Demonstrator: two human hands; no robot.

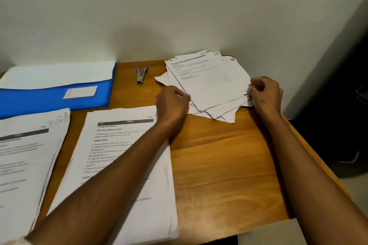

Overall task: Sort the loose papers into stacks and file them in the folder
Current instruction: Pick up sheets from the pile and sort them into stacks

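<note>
A messy pile of loose printed papers (207,81) lies at the back right of the wooden table (225,165). My left hand (172,101) grips the pile's left edge with curled fingers. My right hand (265,93) pinches the right edge of the top sheets. Two sorted stacks lie nearer me: one in the middle (127,145), under my left forearm, and one at the far left (27,155). A blue folder (49,97) with a white label lies at the back left, with a white sheet (59,73) on it.
A blue-handled stapler (141,74) lies at the back between the folder and the loose pile. A white wall runs behind the table. The table's right edge drops to a dark floor area.
</note>
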